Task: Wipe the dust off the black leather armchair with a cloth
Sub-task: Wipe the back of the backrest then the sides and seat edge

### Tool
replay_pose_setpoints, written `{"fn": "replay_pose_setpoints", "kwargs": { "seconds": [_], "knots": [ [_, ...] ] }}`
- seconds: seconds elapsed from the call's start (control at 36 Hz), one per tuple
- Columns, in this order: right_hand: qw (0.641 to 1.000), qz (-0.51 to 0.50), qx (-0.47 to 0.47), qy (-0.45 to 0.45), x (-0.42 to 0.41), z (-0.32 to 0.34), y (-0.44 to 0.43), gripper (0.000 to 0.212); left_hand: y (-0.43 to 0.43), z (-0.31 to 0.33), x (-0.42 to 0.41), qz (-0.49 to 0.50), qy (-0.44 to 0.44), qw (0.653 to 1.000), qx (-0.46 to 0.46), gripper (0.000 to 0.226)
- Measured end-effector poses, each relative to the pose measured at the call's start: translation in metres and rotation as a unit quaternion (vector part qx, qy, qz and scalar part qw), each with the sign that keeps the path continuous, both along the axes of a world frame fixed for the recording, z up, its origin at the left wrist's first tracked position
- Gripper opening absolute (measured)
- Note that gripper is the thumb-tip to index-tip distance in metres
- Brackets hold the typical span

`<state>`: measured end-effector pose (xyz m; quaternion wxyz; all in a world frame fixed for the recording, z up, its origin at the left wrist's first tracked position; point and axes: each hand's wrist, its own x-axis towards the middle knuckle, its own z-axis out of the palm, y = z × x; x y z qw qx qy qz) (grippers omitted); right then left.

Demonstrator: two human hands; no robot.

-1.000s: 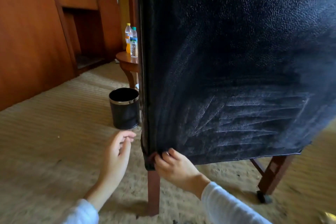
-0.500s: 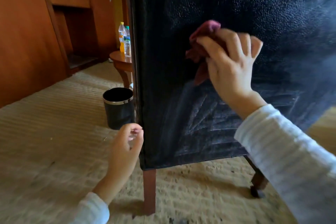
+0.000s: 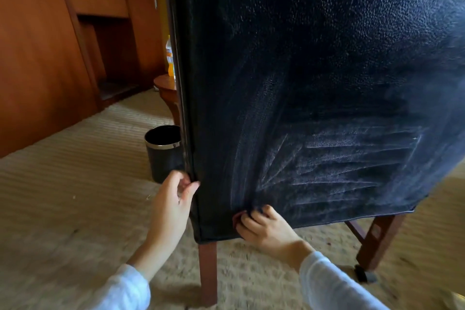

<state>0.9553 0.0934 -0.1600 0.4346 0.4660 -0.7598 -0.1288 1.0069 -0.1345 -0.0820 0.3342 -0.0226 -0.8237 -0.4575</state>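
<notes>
Soft dark red cloth point(image 3: 236, 219) bunched in clenched fingers of right hand point(image 3: 266, 228), pressed low on dusty black leather armchair point(image 3: 327, 83) panel. Idle left hand point(image 3: 171, 206) loosely curled, empty, at corner seam. Cloth judged limp, light: grip it bunched.

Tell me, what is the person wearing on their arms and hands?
Long white sleeves of soft fabric cover both arms to the wrists: left sleeve, right sleeve. The left hand and right hand are bare, with no gloves, rings or watch showing.

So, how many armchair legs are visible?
2. One leg is under the near corner; the other leg is at the lower right, on a caster. More may be hidden behind the armchair.
</notes>
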Motion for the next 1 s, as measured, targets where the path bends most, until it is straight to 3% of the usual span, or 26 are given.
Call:
{"fn": "replay_pose_setpoints", "kwargs": {
  "seconds": [0.19,0.28,0.36,0.5,0.61,0.72,0.83,0.94,1.0],
  "knots": [
    [0.994,0.056,-0.047,0.082,-0.007,0.117,0.018,0.029,0.001,0.001,0.003,0.005,0.014,1.000,-0.007,0.014],
    [0.980,0.029,-0.142,0.139,-0.006,0.178,0.022,0.025,0.005,0.002,0.006,-0.002,0.013,1.000,0.019,0.023],
    [0.945,0.009,-0.277,0.174,-0.004,0.229,0.022,0.015,0.008,0.003,0.007,0.003,-0.014,0.999,0.028,0.005],
    [0.906,0.002,-0.395,0.155,-0.006,0.245,0.017,0.030,0.010,0.005,0.009,0.002,-0.014,1.000,0.018,0.006],
    [0.937,-0.002,-0.326,0.123,-0.007,0.185,0.010,0.018,0.008,0.003,0.008,0.000,0.006,1.000,0.020,0.019],
    [0.992,-0.006,-0.109,0.066,-0.004,0.087,0.022,0.029,0.004,-0.002,0.002,0.022,0.002,1.000,0.016,0.013],
    [0.999,-0.022,0.022,0.023,-0.005,0.026,0.036,0.025,0.006,-0.003,0.001,0.034,0.002,0.999,0.024,0.019],
    [0.996,-0.034,0.082,0.009,-0.002,0.011,0.038,0.021,0.007,-0.002,0.003,0.036,-0.008,0.999,0.026,0.018],
    [0.997,-0.028,0.068,0.008,-0.001,0.021,0.040,0.021,0.007,0.001,0.004,0.031,-0.016,0.999,0.031,0.015]
  ]
}}
